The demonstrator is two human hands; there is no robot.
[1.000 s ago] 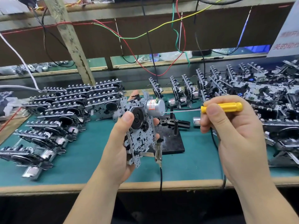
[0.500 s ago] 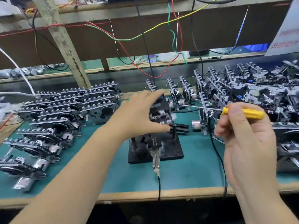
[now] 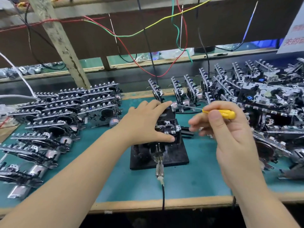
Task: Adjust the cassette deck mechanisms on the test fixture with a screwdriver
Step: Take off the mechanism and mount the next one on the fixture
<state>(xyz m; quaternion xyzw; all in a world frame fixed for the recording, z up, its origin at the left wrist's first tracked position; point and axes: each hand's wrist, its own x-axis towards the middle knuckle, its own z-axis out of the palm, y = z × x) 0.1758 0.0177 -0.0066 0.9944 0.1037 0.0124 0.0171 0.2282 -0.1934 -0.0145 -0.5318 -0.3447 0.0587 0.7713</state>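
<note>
The left hand (image 3: 144,122) lies over a cassette deck mechanism (image 3: 167,124) seated on the black test fixture (image 3: 174,157) mid-worktop (image 3: 189,183), fingers and thumb clasping its sides. The right hand (image 3: 230,134) pinches a yellow-handled screwdriver (image 3: 222,113), its shaft pointing left above the mechanism. More mechanisms are stacked toward the left edge (image 3: 54,116) and piled toward the right edge (image 3: 263,99).

Bare green mat (image 3: 194,181) at lower centre, before the black fixture (image 3: 174,157), leaves a hand room. Stacked decks (image 3: 54,119) crowd the left, a heap (image 3: 266,102) the right; wires (image 3: 146,28) hang above.
</note>
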